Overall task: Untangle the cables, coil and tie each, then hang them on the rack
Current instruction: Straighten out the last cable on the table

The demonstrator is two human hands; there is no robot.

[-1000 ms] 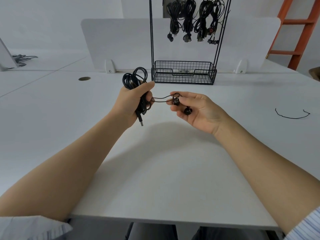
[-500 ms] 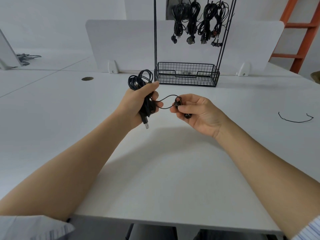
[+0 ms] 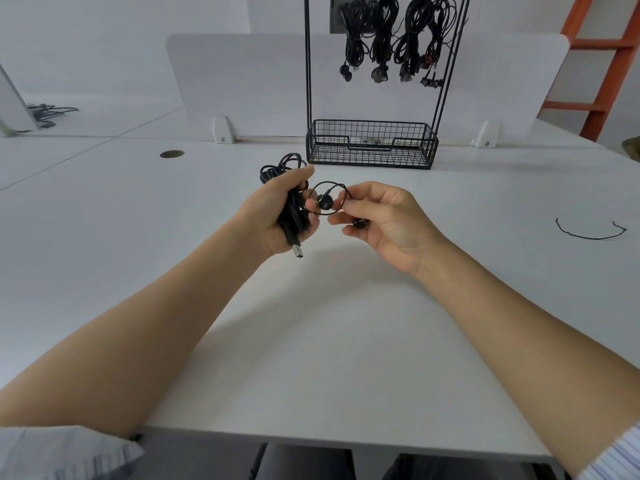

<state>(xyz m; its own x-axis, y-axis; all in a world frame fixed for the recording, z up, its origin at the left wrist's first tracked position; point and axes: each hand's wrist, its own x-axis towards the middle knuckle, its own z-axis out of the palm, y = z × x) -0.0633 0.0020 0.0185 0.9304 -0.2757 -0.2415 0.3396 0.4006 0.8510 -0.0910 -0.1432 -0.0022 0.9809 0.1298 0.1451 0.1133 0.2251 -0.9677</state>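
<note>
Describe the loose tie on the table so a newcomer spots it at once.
On the white table, look right of the black wire rack, beyond the right hand. The loose tie lies there alone in a shallow curve. Unlike the coiled cables on the rack, it is one thin uncoiled strand.

White desk with a round cable port toward its far left. A white divider panel stands upright along the rear edge, on a left foot and a right foot. Orange ladder behind the panel at upper right; dark cords lie on the neighbouring surface, far left.
</note>
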